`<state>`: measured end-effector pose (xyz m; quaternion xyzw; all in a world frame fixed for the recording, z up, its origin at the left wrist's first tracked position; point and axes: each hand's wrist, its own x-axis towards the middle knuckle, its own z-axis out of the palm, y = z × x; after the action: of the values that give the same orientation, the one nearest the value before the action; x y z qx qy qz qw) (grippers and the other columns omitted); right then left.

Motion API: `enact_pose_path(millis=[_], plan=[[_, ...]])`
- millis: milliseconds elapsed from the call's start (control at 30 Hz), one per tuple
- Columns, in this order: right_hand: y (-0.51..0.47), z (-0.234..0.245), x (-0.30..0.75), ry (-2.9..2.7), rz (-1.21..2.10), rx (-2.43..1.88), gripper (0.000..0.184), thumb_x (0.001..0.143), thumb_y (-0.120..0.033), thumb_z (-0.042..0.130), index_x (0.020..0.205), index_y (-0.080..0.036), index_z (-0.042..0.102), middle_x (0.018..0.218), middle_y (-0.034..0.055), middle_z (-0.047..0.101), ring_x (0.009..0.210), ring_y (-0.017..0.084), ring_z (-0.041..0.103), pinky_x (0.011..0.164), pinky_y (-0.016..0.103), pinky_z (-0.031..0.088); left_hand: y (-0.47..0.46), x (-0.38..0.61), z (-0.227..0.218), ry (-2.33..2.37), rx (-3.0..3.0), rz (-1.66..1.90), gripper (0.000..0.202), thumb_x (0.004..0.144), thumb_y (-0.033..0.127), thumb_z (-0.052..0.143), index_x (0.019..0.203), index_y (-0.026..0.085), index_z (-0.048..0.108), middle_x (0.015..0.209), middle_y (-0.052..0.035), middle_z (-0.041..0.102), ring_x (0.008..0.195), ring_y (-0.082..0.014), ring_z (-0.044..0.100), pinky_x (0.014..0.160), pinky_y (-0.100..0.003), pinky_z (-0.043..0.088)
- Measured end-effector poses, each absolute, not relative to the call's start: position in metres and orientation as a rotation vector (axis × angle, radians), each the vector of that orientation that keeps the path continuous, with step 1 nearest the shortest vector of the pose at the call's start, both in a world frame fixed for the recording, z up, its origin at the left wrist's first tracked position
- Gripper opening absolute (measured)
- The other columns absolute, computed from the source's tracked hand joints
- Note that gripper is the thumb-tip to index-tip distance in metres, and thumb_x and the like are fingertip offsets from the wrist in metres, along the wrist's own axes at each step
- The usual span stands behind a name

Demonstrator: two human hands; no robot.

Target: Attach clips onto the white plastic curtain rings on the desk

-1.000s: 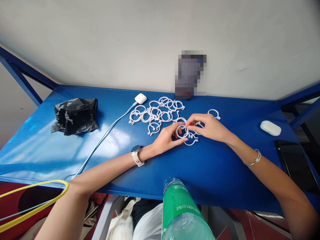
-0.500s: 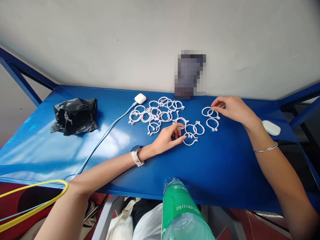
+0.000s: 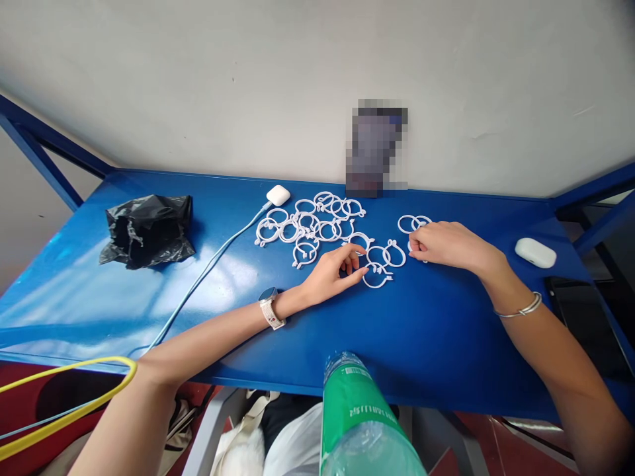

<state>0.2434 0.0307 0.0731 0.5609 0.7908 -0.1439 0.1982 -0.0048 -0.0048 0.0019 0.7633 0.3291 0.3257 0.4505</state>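
Note:
Several white plastic rings [image 3: 310, 225] lie in a loose pile on the blue table [image 3: 426, 330]. My left hand [image 3: 332, 270] rests on the table with its fingertips by three rings [image 3: 378, 276] near the middle. My right hand [image 3: 444, 243] lies palm down to the right, its fingertips close to a ring [image 3: 394, 254] and just below two linked rings [image 3: 414, 223]. It covers another ring. Neither hand holds anything that I can see.
A crumpled black bag [image 3: 149, 228] lies at the left. A white charger [image 3: 278, 194] with a pale cable [image 3: 208, 268] sits behind the rings. A white earbud case [image 3: 536, 252] lies at the right, a green bottle [image 3: 360, 423] stands below the front edge.
My right hand carried a ring from the middle to the two rings at the right, set it down, and has now drawn back toward the middle. My left hand has hardly moved.

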Motion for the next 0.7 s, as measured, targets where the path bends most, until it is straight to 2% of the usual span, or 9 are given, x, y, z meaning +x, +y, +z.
enact_pose_path(millis=[133,233,300,467,600,700], plan=[[0.023,0.082,0.238,2.442,-0.713,1.379,0.016,0.083,-0.024,0.052,0.067,-0.02,0.055,0.067,-0.0001,0.062,0.058,0.014,0.053,0.053,0.026,0.031,-0.005,-0.005,0.003,0.807,1.875,0.809,0.031,0.091,0.035,0.057,0.115,0.017,0.052,0.083,-0.0015,0.061,0.069,-0.0116,0.057,0.066,-0.023,0.049],[0.019,0.083,0.228,2.64,-1.086,1.214,0.017,0.089,-0.033,0.05,0.08,-0.021,0.058,0.078,0.0009,0.064,0.068,0.015,0.057,0.06,0.026,0.039,-0.004,-0.005,0.003,0.803,1.871,0.827,0.036,0.091,0.037,0.057,0.121,0.018,0.05,0.087,-0.0023,0.061,0.069,-0.0109,0.055,0.066,-0.022,0.048],[0.018,0.078,0.219,2.742,-1.216,1.187,0.019,0.092,-0.036,0.049,0.087,-0.021,0.059,0.087,0.003,0.064,0.075,0.016,0.057,0.065,0.027,0.041,-0.004,-0.005,0.003,0.801,1.864,0.855,0.036,0.091,0.038,0.057,0.121,0.018,0.051,0.087,-0.0023,0.061,0.068,-0.0104,0.054,0.065,-0.022,0.047],[0.014,0.057,0.197,3.033,-1.241,1.211,0.021,0.097,-0.035,0.047,0.09,-0.02,0.059,0.091,0.0051,0.063,0.087,0.019,0.056,0.077,0.031,0.045,-0.003,-0.005,-0.001,0.855,1.723,0.929,0.028,0.093,0.043,0.054,0.101,0.017,0.054,0.078,-0.0007,0.059,0.063,-0.01,0.053,0.06,-0.022,0.043],[0.01,0.037,0.186,3.306,-1.156,1.392,0.015,0.097,-0.031,0.047,0.092,-0.021,0.058,0.098,0.006,0.062,0.097,0.02,0.057,0.087,0.035,0.045,-0.002,-0.005,-0.001,0.904,1.621,0.955,0.036,0.094,0.052,0.048,0.087,0.017,0.052,0.069,0.0004,0.057,0.062,-0.0112,0.053,0.061,-0.024,0.041],[0.007,0.022,0.182,3.373,-1.163,1.563,0.018,0.098,-0.033,0.045,0.096,-0.021,0.059,0.103,0.0072,0.06,0.1,0.02,0.058,0.086,0.035,0.047,-0.002,-0.005,0.001,0.909,1.627,0.959,0.04,0.094,0.054,0.046,0.082,0.016,0.054,0.066,0.0003,0.056,0.062,-0.0115,0.053,0.062,-0.024,0.041]])
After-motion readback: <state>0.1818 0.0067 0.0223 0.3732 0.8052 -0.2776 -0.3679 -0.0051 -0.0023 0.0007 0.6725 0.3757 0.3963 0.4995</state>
